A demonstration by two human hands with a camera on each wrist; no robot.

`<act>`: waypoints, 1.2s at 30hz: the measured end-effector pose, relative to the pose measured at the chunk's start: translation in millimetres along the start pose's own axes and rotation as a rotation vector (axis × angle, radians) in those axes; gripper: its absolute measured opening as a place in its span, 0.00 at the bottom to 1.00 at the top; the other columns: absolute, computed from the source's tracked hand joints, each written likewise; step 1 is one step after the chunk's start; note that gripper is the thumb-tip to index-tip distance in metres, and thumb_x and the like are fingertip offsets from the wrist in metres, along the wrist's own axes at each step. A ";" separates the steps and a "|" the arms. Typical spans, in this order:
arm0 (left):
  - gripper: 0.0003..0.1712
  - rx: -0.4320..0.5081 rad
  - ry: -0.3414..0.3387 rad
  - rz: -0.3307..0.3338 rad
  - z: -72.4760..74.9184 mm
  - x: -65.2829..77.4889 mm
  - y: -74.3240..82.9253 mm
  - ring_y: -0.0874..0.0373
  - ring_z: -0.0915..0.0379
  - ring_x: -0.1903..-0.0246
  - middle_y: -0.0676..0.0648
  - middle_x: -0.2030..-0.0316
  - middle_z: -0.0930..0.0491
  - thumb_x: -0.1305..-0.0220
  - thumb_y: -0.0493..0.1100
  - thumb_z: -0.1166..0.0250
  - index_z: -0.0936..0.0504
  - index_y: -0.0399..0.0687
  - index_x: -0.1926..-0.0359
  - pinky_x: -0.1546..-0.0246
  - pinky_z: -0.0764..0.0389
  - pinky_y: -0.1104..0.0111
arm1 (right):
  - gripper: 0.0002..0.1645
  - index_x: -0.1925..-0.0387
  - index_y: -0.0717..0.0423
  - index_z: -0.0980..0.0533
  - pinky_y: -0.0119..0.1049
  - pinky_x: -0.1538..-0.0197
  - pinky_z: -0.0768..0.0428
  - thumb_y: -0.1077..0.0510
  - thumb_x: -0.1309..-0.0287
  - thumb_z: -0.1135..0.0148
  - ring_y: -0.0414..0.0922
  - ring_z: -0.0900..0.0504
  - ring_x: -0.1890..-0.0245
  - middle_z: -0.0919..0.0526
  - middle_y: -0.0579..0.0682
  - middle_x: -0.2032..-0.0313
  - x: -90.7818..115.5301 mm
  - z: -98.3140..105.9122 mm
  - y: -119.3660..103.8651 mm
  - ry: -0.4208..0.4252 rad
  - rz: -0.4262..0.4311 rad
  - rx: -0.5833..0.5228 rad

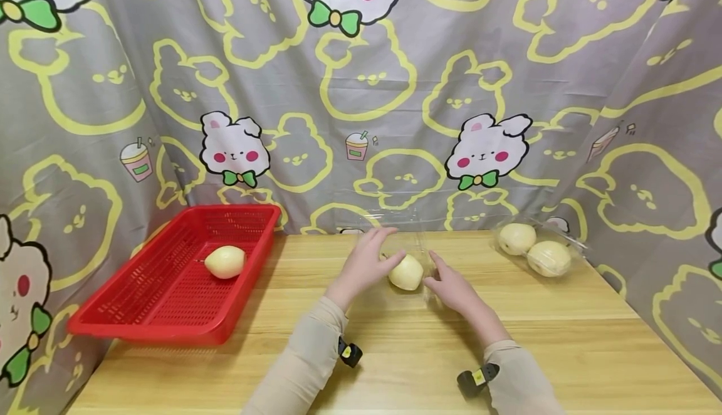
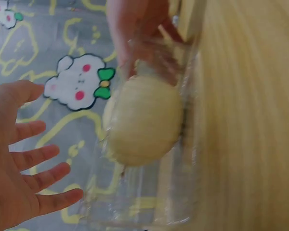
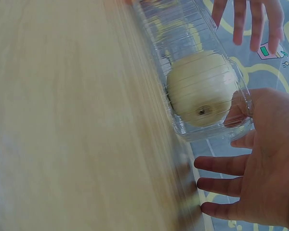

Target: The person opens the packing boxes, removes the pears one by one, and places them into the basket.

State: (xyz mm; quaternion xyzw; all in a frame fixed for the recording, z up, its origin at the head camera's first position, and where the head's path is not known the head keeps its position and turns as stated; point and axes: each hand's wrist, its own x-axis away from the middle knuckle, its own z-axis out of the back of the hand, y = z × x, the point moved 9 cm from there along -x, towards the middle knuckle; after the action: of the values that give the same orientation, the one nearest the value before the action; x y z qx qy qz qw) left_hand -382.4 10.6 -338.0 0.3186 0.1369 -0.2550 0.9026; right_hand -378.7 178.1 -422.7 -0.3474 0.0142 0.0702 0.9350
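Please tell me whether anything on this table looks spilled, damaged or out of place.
Nothing stands out. One round, pale yellow pear lies in the red perforated plastic basket, another pear in the clear plastic box mid-table, and two pears in clear plastic packaging at right. I see no spill or damage.

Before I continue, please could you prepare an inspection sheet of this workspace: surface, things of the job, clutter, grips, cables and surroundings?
Surface: wooden table, light, with visible grain.
Job's things: one pear in a clear box near the middle; another pear in the red basket at left; two pears in clear packaging at right.
Clutter: nothing seen.
Grips: left grip, a bare hand, fingers spread by the box; right grip, a bare hand at the box's end, fingers extended; firm contact unclear.
Cables: nothing seen.
Surroundings: cartoon-print curtain behind and at both sides; black devices at both wrists.
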 end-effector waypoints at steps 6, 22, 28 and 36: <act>0.31 -0.018 -0.065 -0.025 -16.5 2.7 4.4 0.51 0.33 0.35 0.49 0.36 0.28 0.34 0.60 0.41 0.30 0.56 0.34 0.35 0.30 0.53 | 0.44 0.26 0.60 0.49 0.56 0.44 0.25 0.54 0.39 0.45 0.54 0.21 0.52 0.19 0.62 0.50 -0.5 1.1 -0.3 0.004 0.008 0.002; 0.34 -0.056 -0.173 0.020 -45.4 8.0 -1.3 0.46 0.36 0.34 0.49 0.34 0.30 0.37 0.60 0.37 0.31 0.59 0.32 0.36 0.31 0.48 | 0.44 0.26 0.62 0.49 0.57 0.43 0.25 0.54 0.39 0.45 0.55 0.21 0.51 0.19 0.63 0.50 0.2 1.4 -1.5 0.007 0.014 0.004; 0.37 -0.068 -0.216 0.005 -56.1 9.1 -7.3 0.43 0.39 0.32 0.43 0.31 0.34 0.39 0.59 0.35 0.33 0.57 0.31 0.39 0.29 0.43 | 0.44 0.26 0.62 0.48 0.57 0.43 0.26 0.54 0.41 0.45 0.56 0.21 0.52 0.19 0.63 0.51 -0.2 1.1 -1.4 0.018 0.015 0.012; 0.38 -0.061 -0.216 0.015 -59.3 8.9 -11.3 0.46 0.37 0.34 0.47 0.33 0.31 0.42 0.59 0.32 0.32 0.58 0.33 0.42 0.26 0.48 | 0.44 0.26 0.60 0.49 0.59 0.41 0.27 0.53 0.39 0.46 0.60 0.22 0.45 0.21 0.66 0.46 1.1 0.5 -0.7 0.003 0.008 0.008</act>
State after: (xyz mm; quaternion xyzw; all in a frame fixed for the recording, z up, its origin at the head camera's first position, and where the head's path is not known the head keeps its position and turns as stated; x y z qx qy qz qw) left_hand -386.2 38.0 -392.3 0.2625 0.0440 -0.2768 0.9233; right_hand -377.5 178.0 -422.0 -0.3435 0.0175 0.0730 0.9362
